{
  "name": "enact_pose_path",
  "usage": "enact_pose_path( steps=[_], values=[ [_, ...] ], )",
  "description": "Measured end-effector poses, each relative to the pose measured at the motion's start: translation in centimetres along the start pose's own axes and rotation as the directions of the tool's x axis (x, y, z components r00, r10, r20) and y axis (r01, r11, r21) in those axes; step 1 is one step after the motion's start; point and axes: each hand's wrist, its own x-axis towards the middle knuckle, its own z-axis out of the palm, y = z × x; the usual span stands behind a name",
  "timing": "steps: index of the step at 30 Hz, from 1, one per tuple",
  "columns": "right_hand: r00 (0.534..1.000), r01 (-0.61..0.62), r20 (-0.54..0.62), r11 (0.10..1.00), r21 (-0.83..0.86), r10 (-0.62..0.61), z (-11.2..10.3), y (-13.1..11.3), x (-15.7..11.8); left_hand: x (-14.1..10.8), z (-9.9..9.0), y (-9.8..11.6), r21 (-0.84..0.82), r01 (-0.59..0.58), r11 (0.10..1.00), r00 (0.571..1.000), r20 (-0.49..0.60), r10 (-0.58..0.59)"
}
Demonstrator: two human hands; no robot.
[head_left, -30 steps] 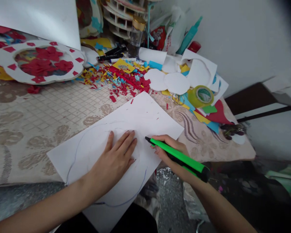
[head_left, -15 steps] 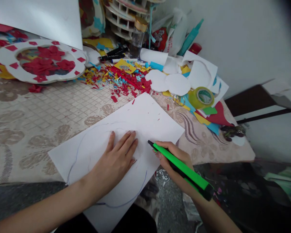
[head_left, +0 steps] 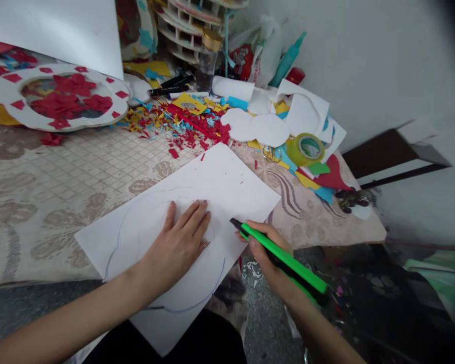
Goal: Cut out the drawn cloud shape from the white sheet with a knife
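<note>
A white sheet [head_left: 246, 187] lies slanted across the table's front edge, its near corner hanging over my lap. A wavy blue outline is drawn on it, with fainter lines inside. My left hand [head_left: 184, 240] rests flat on the sheet within that outline, fingers somewhat spread. In my right hand [head_left: 267, 247] is a green utility knife [head_left: 284, 263], pinched near its black front end. The knife's tip is over the right part of the sheet; whether it touches the paper I cannot tell.
Red, yellow and blue paper scraps [head_left: 197, 124] lie beyond the sheet. At the right are a tape roll [head_left: 306, 149] and white paper cutouts [head_left: 269, 130]. A white scalloped frame with red flowers [head_left: 13, 103] stands at the left. A capped bottle [head_left: 208, 60] stands behind.
The view has shifted slightly, moving the table items a little leftward. My left hand stays flat on the sheet. The right hand keeps the utility knife, tilted much as before.
</note>
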Motion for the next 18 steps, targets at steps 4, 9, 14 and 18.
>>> enact_pose_path(
  steps=[4, 9, 14, 18],
  values=[
    [0.942, -0.005, -0.329, 0.982, 0.189, 0.068, 0.6, 2.1, -2.0, 0.0, 0.0, 0.0, -0.033, -0.003, 0.999, 1.000, 0.012, 0.003],
    [0.900, 0.014, -0.419, 0.952, 0.305, 0.121, 2.9, 3.0, -3.7, -0.5, -1.3, -1.5, -0.158, -0.044, 0.986, 0.999, -0.035, 0.039],
    [0.867, -0.026, -0.466, 0.950, 0.310, 0.176, 4.5, 2.2, -4.1, -2.5, -2.3, -5.3, -0.058, 0.165, 0.985, 0.976, -0.138, -0.171],
    [0.840, -0.002, -0.512, 0.946, 0.325, 0.178, 5.0, 1.6, -3.5, -4.2, -1.7, -6.9, -0.057, 0.276, 0.959, 0.951, -0.129, -0.281]
  ],
)
